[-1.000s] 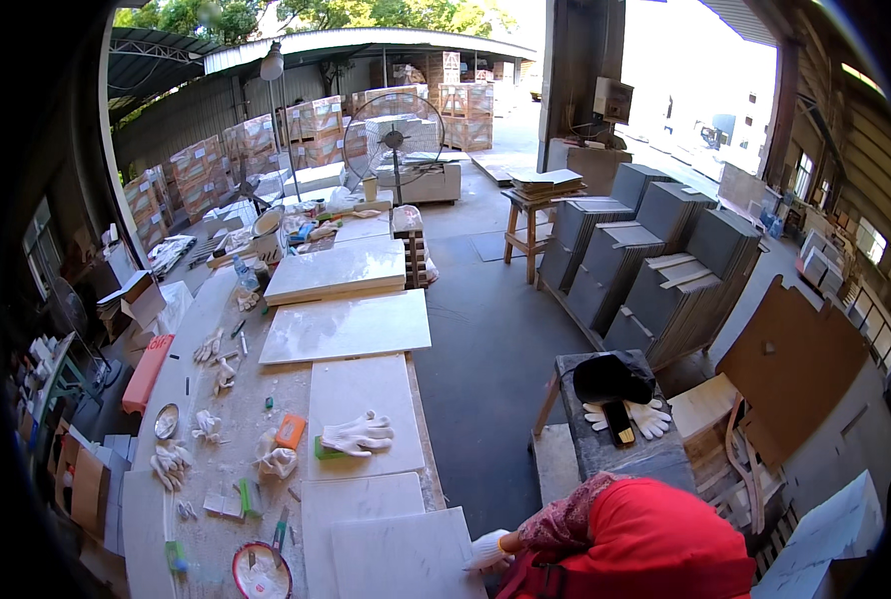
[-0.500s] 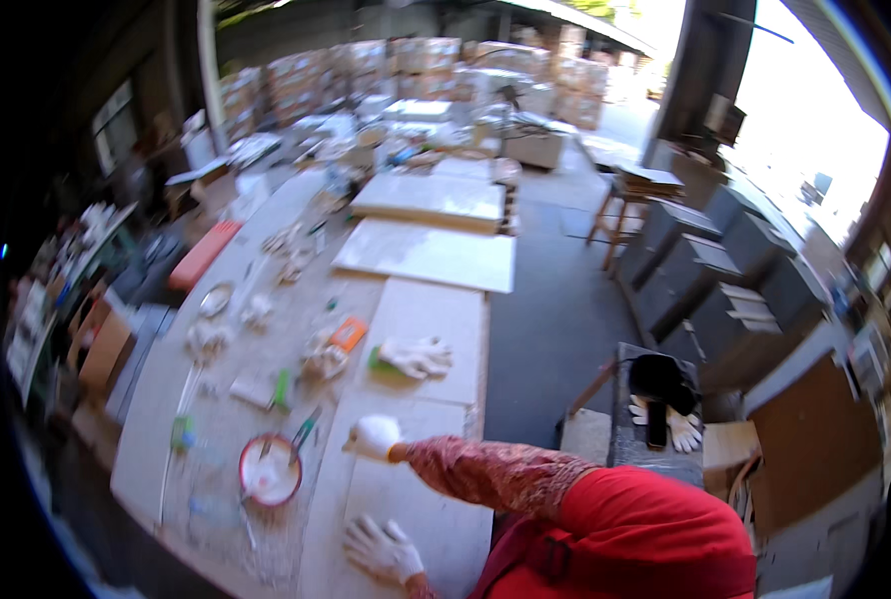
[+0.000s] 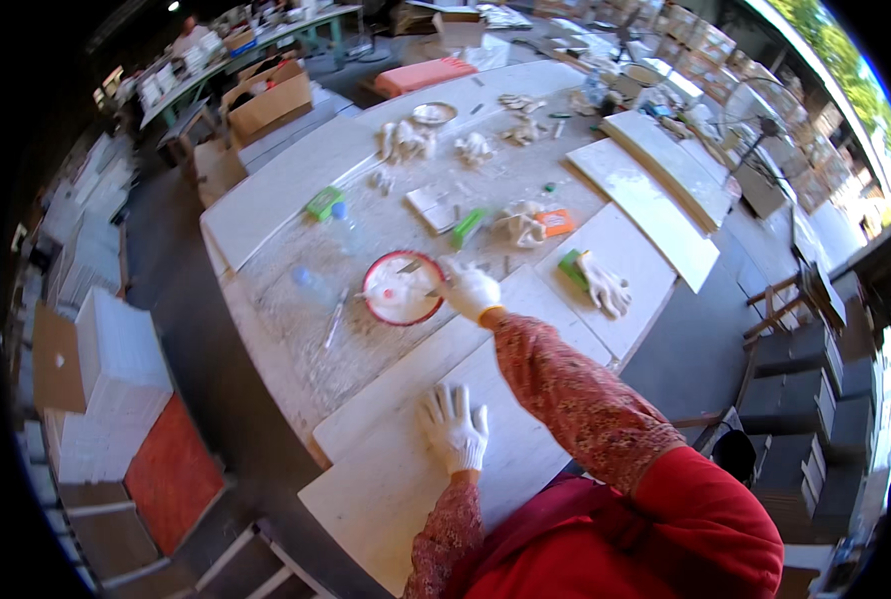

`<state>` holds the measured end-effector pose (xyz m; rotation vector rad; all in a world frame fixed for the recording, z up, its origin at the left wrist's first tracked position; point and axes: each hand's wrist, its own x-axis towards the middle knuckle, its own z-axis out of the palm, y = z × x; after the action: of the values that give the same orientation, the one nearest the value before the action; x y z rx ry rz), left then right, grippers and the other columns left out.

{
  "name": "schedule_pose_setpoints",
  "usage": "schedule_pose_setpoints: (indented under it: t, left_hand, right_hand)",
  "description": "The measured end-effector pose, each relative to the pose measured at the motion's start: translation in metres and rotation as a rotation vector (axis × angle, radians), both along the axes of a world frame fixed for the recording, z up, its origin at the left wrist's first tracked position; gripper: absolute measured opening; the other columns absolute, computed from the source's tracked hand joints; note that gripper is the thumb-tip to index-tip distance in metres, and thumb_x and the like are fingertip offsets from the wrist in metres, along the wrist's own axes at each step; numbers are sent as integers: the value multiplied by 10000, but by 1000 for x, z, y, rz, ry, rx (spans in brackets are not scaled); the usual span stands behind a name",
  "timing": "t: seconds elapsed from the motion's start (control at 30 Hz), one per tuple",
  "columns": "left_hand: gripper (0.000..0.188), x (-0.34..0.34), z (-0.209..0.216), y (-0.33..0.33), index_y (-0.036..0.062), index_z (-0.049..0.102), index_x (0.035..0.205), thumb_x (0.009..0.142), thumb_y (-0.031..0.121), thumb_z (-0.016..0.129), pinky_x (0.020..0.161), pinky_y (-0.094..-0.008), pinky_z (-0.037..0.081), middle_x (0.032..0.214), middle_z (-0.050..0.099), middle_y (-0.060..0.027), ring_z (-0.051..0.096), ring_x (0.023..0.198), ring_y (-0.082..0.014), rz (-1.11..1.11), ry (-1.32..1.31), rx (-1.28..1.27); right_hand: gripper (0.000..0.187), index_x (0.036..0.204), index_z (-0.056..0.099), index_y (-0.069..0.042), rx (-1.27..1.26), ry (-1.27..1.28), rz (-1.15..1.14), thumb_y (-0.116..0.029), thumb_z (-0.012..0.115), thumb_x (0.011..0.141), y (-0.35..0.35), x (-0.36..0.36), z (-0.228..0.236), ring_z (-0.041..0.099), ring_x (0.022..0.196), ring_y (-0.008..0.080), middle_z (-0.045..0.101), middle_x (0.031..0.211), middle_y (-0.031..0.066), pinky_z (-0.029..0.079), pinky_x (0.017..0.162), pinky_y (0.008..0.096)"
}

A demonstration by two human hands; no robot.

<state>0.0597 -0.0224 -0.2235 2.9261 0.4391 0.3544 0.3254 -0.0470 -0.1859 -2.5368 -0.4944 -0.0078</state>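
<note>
Left hand (image 3: 453, 427) is bracing the slab (image 3: 376, 504); right hand (image 3: 470, 290) is resting at the bowl (image 3: 406, 323)

The left fingers are lying spread, palm down and released, pressing on the slab directly beneath them. The right fingers are curving beside the bowl's right rim; blur is hiding whether they are clenching a handle, so I cannot tell. The bowl is sitting just left of the right fingertips, ahead and slightly left of the left ones. It is holding white paste (image 3: 398, 311), and small dark blades (image 3: 434, 294) are lying in it, one ending close to the right fingertips.

Working well here is probably calling for pinching a dry handle, not dipping glove tips, and scraping any blade against the rim so paste is not dripping. The flowered sleeve (image 3: 575, 389) is crossing above the slab behind the right fingers, so lifting the elbow is likely preventing smears. A light, even left palm is probably helping, since the slab is overlapping another slab (image 3: 406, 384) ahead of those fingers. A spare glove (image 3: 610, 290) is lying well right of the right fingers, leaving the bowl side clearer.
</note>
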Motion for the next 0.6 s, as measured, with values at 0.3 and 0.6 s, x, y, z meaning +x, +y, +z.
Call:
schedule_pose_setpoints:
  t: [0.3, 0.6]
  left_hand:
    - [447, -7, -10, -6, 71, 568, 1306, 939, 325, 554, 1145, -597, 286, 1437, 494, -218, 419, 1344, -455, -13, -114, -33]
    - [419, -1, -40, 6, 97, 628, 1297, 1031, 359, 437, 1020, -517, 435, 1296, 632, -145, 582, 1204, -329, -162, -485, -35]
  right_hand:
    - [105, 765, 733, -102, -91, -406, -100, -180, 663, 776, 27, -26, 12, 718, 759, 312, 726, 822, 143, 551, 636, 439]
    - [310, 1092, 688, -90, 589, 321, 134, -237, 615, 828, -108, -142, 32, 678, 826, 371, 704, 879, 180, 533, 752, 450]
